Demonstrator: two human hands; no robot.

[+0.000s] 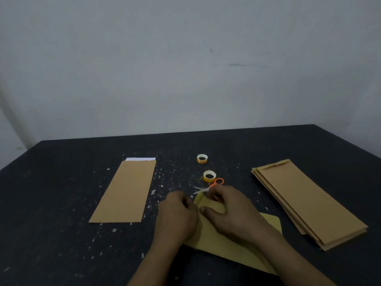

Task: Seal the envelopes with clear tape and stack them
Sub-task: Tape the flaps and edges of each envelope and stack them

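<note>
A: Hands first. Pose?

B: Both low at table centre, forearms coming in from 6 o'clock. Left hand [177, 215]: back up, knuckles toward 12, fingers curled under, sitting on the left edge of the yellow envelope [222, 248]. The fingers are hidden under the hand, so I cannot tell whether they nip the paper.

A: Right?

B: Right hand [233, 211]: laid over the envelope's far end. Thumb [203, 209] pressed flat on the paper, pointing to 9, fingers bent down over the far edge. It pinches that end between thumb and fingers. A corner of the flap [198, 200] stands up between the two hands.

A: How does the envelope lie?

B: Flat on the dark table [61, 223], long axis running 11 to 5, near end showing past the right wrist.

A: Counts.

B: Hands, two. Yellow envelopes, one. Tape rolls, two: near roll [209, 176] at 12 o'clock of the hands, far roll [202, 158] beyond it, apart. Scissors [219, 181], one pair, orange handle just beside the near roll, blades toward 9. The right fingertips are close to them; contact unclear. Single brown envelope [125, 190], one, at 10 o'clock, well apart, with a white sheet [140, 159] poking from its far end. Stack of brown envelopes [309, 203], one stack at 2 o'clock, slightly fanned. Its edges are too close to count.
</note>
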